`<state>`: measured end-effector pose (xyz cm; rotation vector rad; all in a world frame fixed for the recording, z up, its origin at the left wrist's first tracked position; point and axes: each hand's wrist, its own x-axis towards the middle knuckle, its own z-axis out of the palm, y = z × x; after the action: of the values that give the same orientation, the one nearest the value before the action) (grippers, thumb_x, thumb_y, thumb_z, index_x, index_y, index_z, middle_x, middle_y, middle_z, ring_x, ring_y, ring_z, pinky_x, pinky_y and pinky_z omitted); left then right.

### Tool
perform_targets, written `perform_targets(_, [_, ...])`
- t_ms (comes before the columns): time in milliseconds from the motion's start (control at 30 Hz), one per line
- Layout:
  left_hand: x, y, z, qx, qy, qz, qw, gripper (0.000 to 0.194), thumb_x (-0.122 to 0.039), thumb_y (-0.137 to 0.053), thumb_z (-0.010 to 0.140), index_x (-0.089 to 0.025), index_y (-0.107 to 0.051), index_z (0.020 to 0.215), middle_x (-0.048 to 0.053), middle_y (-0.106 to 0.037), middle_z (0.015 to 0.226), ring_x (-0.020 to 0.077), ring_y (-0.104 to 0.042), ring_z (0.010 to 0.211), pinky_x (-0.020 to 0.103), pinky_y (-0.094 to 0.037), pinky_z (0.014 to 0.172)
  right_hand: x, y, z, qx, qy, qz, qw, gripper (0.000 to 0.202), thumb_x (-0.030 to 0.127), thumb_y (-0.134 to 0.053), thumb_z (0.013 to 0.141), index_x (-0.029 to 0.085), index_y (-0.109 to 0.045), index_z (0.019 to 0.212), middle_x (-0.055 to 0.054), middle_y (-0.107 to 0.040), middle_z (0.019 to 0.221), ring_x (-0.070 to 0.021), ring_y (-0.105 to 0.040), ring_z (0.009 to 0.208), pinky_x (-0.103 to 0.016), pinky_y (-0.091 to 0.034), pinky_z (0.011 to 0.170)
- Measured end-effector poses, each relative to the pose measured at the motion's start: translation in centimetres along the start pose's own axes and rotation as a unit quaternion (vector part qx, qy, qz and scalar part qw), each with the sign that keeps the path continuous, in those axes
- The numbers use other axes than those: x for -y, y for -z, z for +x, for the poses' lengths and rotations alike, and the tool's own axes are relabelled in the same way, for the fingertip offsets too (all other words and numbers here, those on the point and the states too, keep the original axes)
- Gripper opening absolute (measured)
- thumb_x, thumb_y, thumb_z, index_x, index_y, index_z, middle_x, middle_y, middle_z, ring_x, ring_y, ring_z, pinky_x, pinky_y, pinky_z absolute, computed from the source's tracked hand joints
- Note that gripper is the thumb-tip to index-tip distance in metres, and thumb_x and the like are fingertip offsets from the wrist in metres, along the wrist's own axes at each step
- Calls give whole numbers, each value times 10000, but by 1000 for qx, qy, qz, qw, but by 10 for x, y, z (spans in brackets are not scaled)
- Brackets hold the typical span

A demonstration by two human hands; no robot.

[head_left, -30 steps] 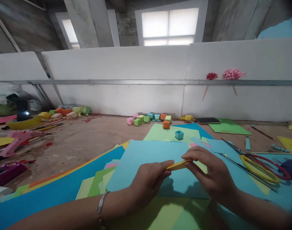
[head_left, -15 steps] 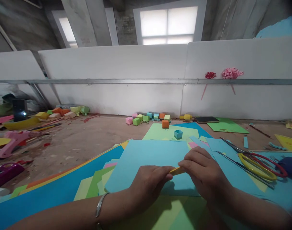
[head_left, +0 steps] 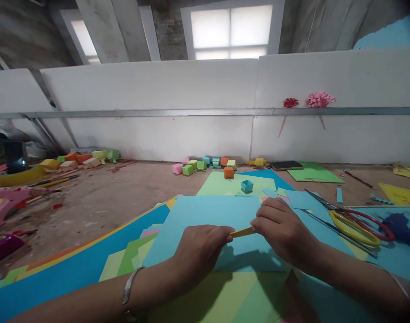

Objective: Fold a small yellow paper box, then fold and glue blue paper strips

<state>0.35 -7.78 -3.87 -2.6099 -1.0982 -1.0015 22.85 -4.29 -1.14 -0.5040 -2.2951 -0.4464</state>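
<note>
A narrow strip of yellow paper (head_left: 242, 232) is stretched between my two hands, just above a light blue paper sheet (head_left: 205, 211). The fingertips of my left hand (head_left: 200, 249) pinch its left end. At the other end, my right hand (head_left: 281, 224) grips it between thumb and fingers. Beyond the hands, a small open blue paper box (head_left: 247, 186) sits on a pale green sheet (head_left: 211, 185). An orange paper cube (head_left: 228, 172) rests just behind it.
Scissors (head_left: 356, 226) with red and yellow handles lie at right beside long tweezers (head_left: 339, 234). Several small paper cubes (head_left: 188, 170) line the back near the white wall. A pink glue gun (head_left: 6, 202) and a purple tool (head_left: 5, 249) lie at far left.
My hands have moved slightly apart, so more of the yellow strip shows between them. The whole view has shifted a little, with things appearing farther left.
</note>
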Motion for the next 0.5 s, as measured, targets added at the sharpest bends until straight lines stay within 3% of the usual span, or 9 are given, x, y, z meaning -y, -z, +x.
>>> perform_targets(100, [6, -1, 1, 12, 71, -49, 996, 352, -304, -372, 994, -177, -661, 839, -6, -635, 571, 120, -556, 476, 201, -376, 483, -18, -2, -1, -24, -20, -6, 999, 242, 94, -530, 916, 156, -639, 708, -52, -617, 674, -186, -531, 731, -335, -424, 690])
perform_targets(167, [7, -1, 3, 15, 144, -113, 983, 398, -359, -370, 991, -169, -662, 799, -3, -623, 582, 122, -552, 504, 203, -396, 504, -28, -3, -2, -37, -90, 26, 995, 209, 152, -554, 917, 166, -650, 732, -56, -643, 696, -191, -561, 726, -331, -453, 666])
perform_targets(233, [7, -2, 5, 6, 210, -195, 958, 430, -425, -376, 981, -163, -665, 801, 11, -641, 639, 136, -579, 575, 217, -437, 553, -31, -4, -2, -20, -187, 123, 974, 169, 262, -557, 932, 177, -672, 842, -60, -676, 779, -182, -601, 733, -305, -491, 633])
perform_targets(300, [7, -3, 6, -7, 252, -275, 928, 443, -480, -393, 963, -160, -668, 829, 22, -653, 698, 150, -595, 635, 235, -465, 597, -27, -4, -3, 14, -254, 260, 931, 256, 406, -556, 926, 181, -660, 989, -65, -689, 865, -168, -636, 737, -272, -524, 598])
perform_targets(367, [7, -5, 7, -10, 278, -321, 905, 444, -516, -433, 938, -159, -660, 805, 18, -634, 695, 152, -579, 647, 245, -462, 611, -19, -3, -2, 29, -270, 358, 893, 380, 528, -555, 894, 175, -647, 1001, -59, -678, 844, -154, -634, 692, -258, -535, 579])
perform_targets(500, [5, -8, 8, -8, 320, -349, 881, 460, -558, -475, 903, -157, -637, 745, 5, -577, 646, 151, -541, 642, 255, -437, 614, -2, 2, 1, 28, -289, 385, 876, 396, 562, -596, 843, 178, -659, 914, -26, -633, 745, -144, -579, 635, -260, -505, 571])
